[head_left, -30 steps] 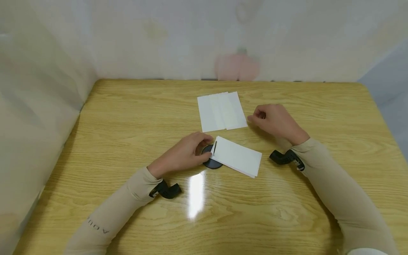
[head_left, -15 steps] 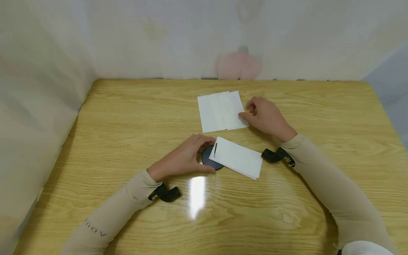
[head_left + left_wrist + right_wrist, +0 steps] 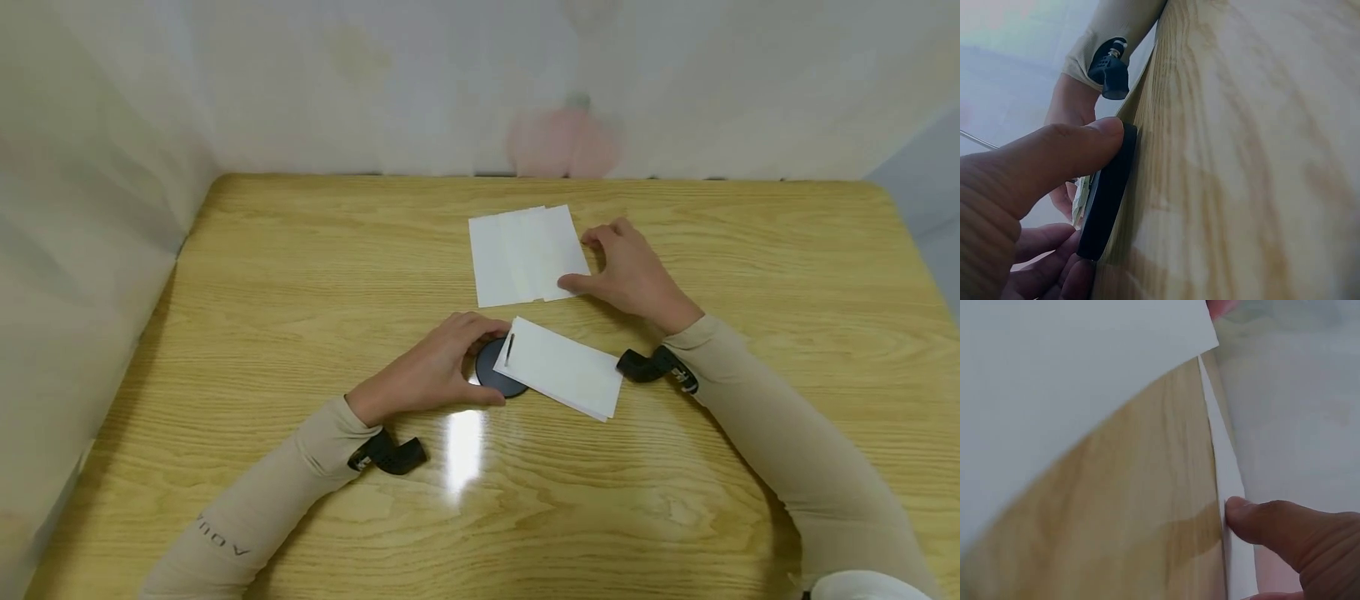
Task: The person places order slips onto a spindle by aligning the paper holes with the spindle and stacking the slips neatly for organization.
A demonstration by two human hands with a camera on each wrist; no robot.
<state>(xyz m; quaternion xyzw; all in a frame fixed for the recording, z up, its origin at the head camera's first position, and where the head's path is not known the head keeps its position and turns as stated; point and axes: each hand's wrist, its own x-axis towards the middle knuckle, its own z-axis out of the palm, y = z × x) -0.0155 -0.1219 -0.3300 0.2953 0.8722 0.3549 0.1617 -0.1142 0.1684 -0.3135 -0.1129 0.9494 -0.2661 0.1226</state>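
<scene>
My left hand point(image 3: 431, 367) curls around the round black base point(image 3: 491, 371) of a paper spike. In the left wrist view, its thumb presses one edge of the base point(image 3: 1109, 197), with fingers at the opposite edge. The spike's thin rod point(image 3: 510, 350) pokes through a small stack of white paper slips point(image 3: 566, 371). Further back, several white sheets point(image 3: 498, 258) lie overlapping on the table. My right hand point(image 3: 626, 271) is at their right side, its thumb touching the near right part of the top sheet point(image 3: 1232, 469). Its other fingers are spread from the thumb, near the sheet's far edge.
The wood-grain table point(image 3: 315, 250) meets a pale patterned curtain point(image 3: 405, 92) at the back and left. A bright reflection lies on the table in front of the spike's base. Black wrist cameras point(image 3: 648, 367) stick out from both sleeves.
My right hand moved left onto the sheets, its thumb and fingers parting. My left hand's thumb shifted from the slips to the near side of the base. The view tilted slightly.
</scene>
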